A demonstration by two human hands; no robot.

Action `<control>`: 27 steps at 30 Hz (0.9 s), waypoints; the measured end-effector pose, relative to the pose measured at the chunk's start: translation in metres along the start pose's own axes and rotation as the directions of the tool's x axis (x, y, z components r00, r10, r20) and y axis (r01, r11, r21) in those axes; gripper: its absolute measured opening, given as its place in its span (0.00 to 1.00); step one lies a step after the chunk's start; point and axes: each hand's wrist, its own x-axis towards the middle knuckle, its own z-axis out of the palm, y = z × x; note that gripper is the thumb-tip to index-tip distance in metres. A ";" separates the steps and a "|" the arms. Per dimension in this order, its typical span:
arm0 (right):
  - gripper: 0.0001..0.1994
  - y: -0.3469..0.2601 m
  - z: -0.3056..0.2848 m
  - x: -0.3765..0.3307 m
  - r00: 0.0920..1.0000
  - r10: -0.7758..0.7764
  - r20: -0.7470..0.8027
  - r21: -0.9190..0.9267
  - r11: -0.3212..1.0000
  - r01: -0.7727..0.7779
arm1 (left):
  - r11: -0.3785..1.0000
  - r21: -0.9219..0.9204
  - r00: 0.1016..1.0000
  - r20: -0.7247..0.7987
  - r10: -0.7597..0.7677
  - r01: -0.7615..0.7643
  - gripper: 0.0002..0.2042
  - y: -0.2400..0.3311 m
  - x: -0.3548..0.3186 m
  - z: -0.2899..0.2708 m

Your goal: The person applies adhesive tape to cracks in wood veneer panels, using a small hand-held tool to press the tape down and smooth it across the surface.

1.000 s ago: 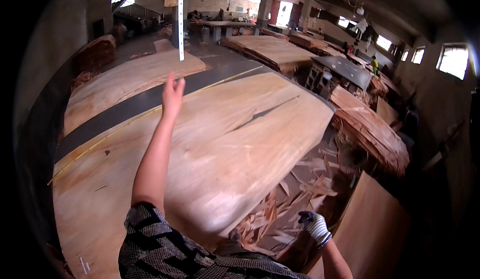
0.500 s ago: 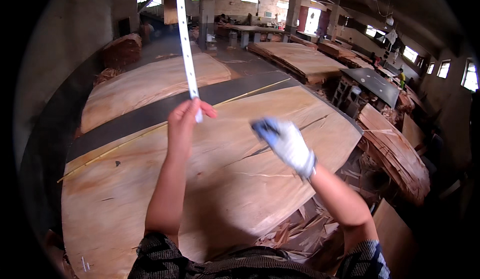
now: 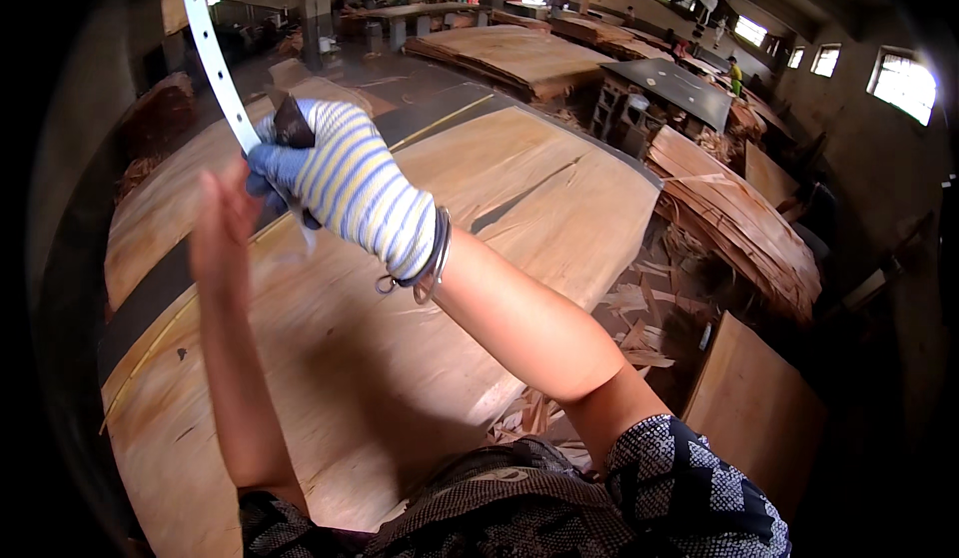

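Observation:
My right hand (image 3: 360, 183), in a blue-and-white striped glove with blue fingertips, is closed on a white perforated tape strip (image 3: 215, 63). The strip runs up to the top left, and a blurred short end hangs below the glove. A dark piece (image 3: 292, 123) shows at the top of this fist; its kind is unclear. Just left of the glove is my bare left hand (image 3: 225, 213), blurred, fingers raised and seemingly apart, its fingertips partly hidden. Beneath both hands lies a large, light wood veneer sheet (image 3: 400, 358) with a dark split (image 3: 524, 193) in it.
A thin yellow rod (image 3: 440, 123) lies along the veneer's far edge. Beyond it is another veneer sheet (image 3: 150, 218). Veneer stacks (image 3: 519, 58) stand farther back, with a tilted pile (image 3: 734, 218) at right. Scraps (image 3: 639, 318) litter the floor. A person (image 3: 735, 73) is far off.
My right hand has moved left and up and now grips the strip, which my left hand held before. The left hand has come off it and moved left. The view has shifted right.

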 end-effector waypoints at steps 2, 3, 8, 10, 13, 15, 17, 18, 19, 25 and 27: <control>0.05 0.002 -0.008 -0.013 0.999 0.022 -0.032 -0.024 0.999 -0.023 | 0.952 0.230 0.979 0.014 0.203 -0.201 0.20 0.057 0.008 0.032; 0.05 0.001 -0.008 -0.015 0.999 0.026 -0.040 -0.029 0.999 -0.027 | 0.858 0.450 0.960 -0.003 0.280 -0.248 0.17 0.073 0.015 0.038; 0.06 0.008 -0.044 -0.013 0.891 -0.451 0.051 -0.988 0.108 0.111 | 0.482 0.707 0.746 0.097 0.658 -0.517 0.11 0.048 0.019 0.064; 0.06 0.009 -0.084 -0.011 0.899 -0.437 0.028 -0.999 0.022 0.042 | 0.618 0.658 0.759 -0.108 0.642 -0.430 0.11 0.039 0.026 0.068; 0.07 0.040 -0.166 -0.040 0.921 -0.338 -0.194 -0.734 0.673 0.092 | 0.947 0.060 0.942 -0.098 0.321 -0.316 0.14 0.006 0.045 0.051; 0.08 0.028 -0.193 -0.093 0.890 -0.030 -0.455 -0.321 0.938 -0.133 | 0.794 -0.607 0.969 0.209 0.135 0.020 0.17 -0.024 0.050 0.051; 0.08 0.037 -0.236 -0.144 0.792 0.055 -0.608 -0.190 0.958 -0.213 | 0.709 -0.694 0.969 0.239 0.067 0.122 0.21 -0.043 0.052 0.066; 0.09 0.038 -0.254 -0.172 0.749 0.062 -0.660 -0.140 0.969 -0.204 | 0.714 -0.689 0.980 0.198 0.015 0.128 0.21 -0.059 0.054 0.077; 0.10 0.043 -0.279 -0.201 0.698 0.051 -0.714 -0.120 0.973 -0.195 | 0.715 -0.686 0.987 0.159 -0.032 0.133 0.21 -0.077 0.058 0.091; 0.03 0.047 -0.390 -0.356 0.455 0.135 -0.880 -0.049 0.928 -0.370 | 0.854 0.231 0.858 0.117 -0.500 0.466 0.23 -0.267 -0.007 0.229; 0.03 0.054 -0.417 -0.387 0.377 0.168 -0.911 -0.008 0.906 -0.422 | 0.847 0.465 0.928 0.123 -0.351 0.258 0.25 -0.374 -0.036 0.231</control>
